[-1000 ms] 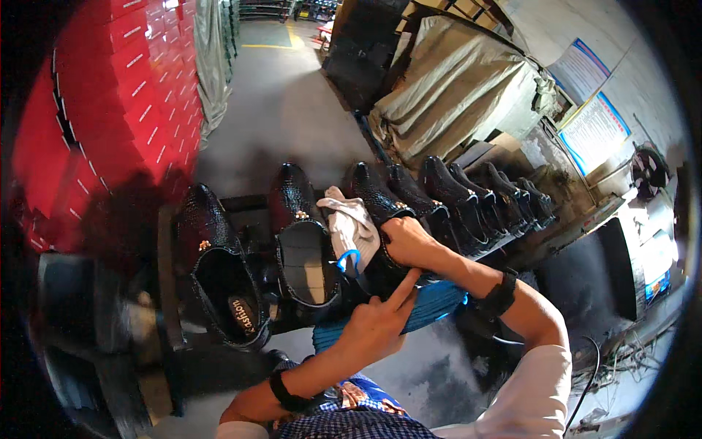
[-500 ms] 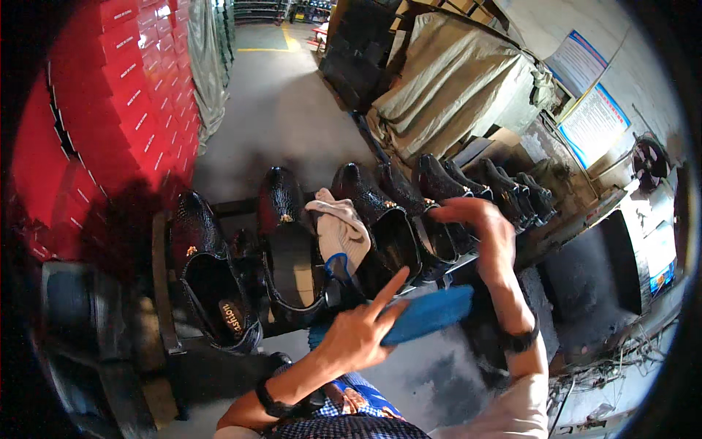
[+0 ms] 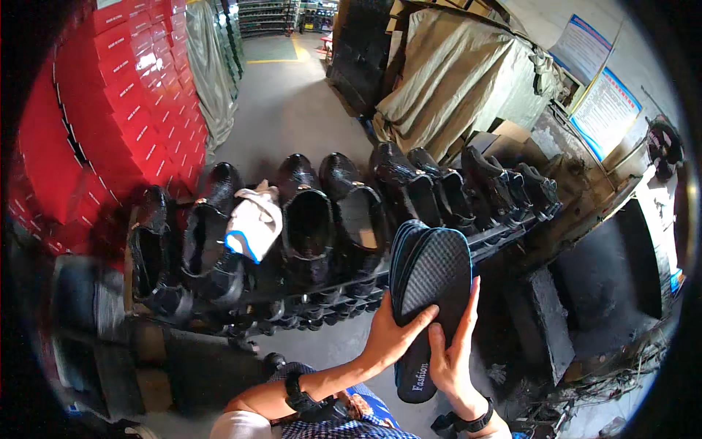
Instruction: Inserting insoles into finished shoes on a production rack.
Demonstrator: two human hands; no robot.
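Note:
In front of me I hold a stack of black insoles (image 3: 437, 274) with blue edges, upright, the textured dark face toward me. My left hand (image 3: 398, 333) is closed around the stack's left side, its thumb pressed on the face. On the lower right side, my right hand (image 3: 455, 358) grips the same stack, thumb on the face and fingers stretched along the edge. Beyond the stack stand glossy black shoes (image 3: 307, 227) in a row on a rack. A white knitted glove (image 3: 256, 219) with a blue cuff lies across the shoes at the left.
Red boxes (image 3: 124, 102) are stacked high on the left. A draped sheet (image 3: 446, 73) covers a bulky object at the back right. A dark metal panel (image 3: 592, 271) and a tangle of wires (image 3: 578, 410) are at the right. More shoes sit on a lower rack level.
My right hand has come back from over the shoes and now grips the insole stack too. The stack has turned from lying sideways to upright. Shoes and glove appear farther left.

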